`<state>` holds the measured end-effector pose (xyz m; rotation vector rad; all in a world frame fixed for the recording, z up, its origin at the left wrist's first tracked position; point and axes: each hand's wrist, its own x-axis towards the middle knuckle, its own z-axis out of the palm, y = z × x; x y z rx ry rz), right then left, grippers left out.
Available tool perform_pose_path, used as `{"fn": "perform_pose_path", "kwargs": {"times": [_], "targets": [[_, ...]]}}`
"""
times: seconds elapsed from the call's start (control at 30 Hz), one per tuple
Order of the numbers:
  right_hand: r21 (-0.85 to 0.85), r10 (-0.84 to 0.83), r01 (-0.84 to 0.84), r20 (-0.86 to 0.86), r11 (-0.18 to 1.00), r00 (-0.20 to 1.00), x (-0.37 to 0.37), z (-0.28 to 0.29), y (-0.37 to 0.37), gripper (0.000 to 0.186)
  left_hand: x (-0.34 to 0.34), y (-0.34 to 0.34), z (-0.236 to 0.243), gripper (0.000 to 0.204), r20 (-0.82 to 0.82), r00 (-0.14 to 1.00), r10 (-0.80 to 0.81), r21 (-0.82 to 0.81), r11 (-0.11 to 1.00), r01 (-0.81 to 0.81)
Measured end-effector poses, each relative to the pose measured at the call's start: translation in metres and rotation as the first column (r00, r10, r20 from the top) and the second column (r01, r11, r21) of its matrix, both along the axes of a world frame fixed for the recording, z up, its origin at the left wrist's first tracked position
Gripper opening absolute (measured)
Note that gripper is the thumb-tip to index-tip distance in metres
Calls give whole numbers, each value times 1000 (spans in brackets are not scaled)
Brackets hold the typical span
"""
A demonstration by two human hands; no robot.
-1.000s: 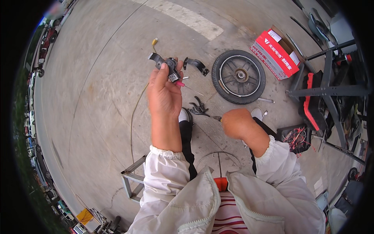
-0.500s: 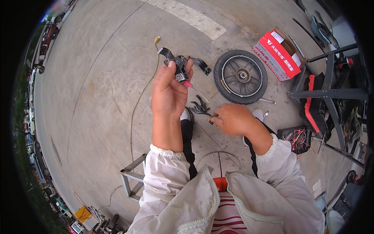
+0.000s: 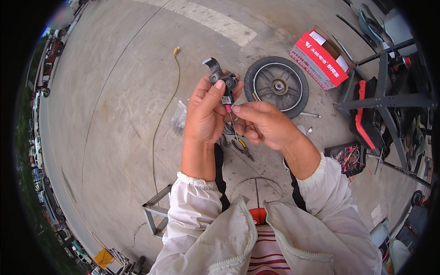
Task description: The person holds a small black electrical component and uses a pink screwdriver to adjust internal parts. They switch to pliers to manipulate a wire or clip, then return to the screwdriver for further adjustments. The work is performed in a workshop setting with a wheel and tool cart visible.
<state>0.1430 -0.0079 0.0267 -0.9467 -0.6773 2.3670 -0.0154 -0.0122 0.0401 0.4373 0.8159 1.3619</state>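
Observation:
Raised over the ground, my left hand [image 3: 206, 107] is closed around a black mechanical part [image 3: 225, 87] with a curved arm, a small white label and a pink tip [image 3: 228, 108]. A thin metal rod [image 3: 233, 126] runs down from that tip. My right hand [image 3: 263, 121] meets it there, thumb and fingers pinched close to the pink tip; what they grip is too small to make out. Below the hands, pliers [image 3: 243, 147] with yellow on the handles lie on the concrete. Dark parts beside them are mostly hidden by my hands.
Beyond my right hand lies a spoked wheel with a tyre [image 3: 277, 87], near a red open carton [image 3: 320, 59]. A metal rack [image 3: 382, 101] and a black box of wires [image 3: 348, 160] stand at right. A yellow cable [image 3: 178, 75] and clear plastic bag [image 3: 179, 118] lie left.
My right hand has risen leftward from low by the dark parts to the pink tip. The part in my left hand has shifted right and turned. The pliers now show on the ground.

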Motion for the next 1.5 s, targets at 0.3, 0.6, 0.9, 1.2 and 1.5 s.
{"fn": "perform_pose_path", "kwargs": {"times": [0.3,0.6,0.9,1.2,1.5], "targets": [[160,-12,-27,239,987,971,5,3,1,12,2,6,-18,24,-185,978,94,101,992,-76],[666,-567,383,74,640,820,7,12,8,13,2,8,-16,18,-160,980,119,-60,990,-130],[752,-507,325,15,574,862,6,15,2,12,6,7,-17,29,-158,981,109,-10,994,-112],[752,-520,331,19,571,854,3,15,1,11,7,7,-15,28,-166,977,132,25,991,-129],[729,-509,333,25,599,861,1,16,1,14,5,6,-16,23,-206,968,140,65,989,-130]]}}
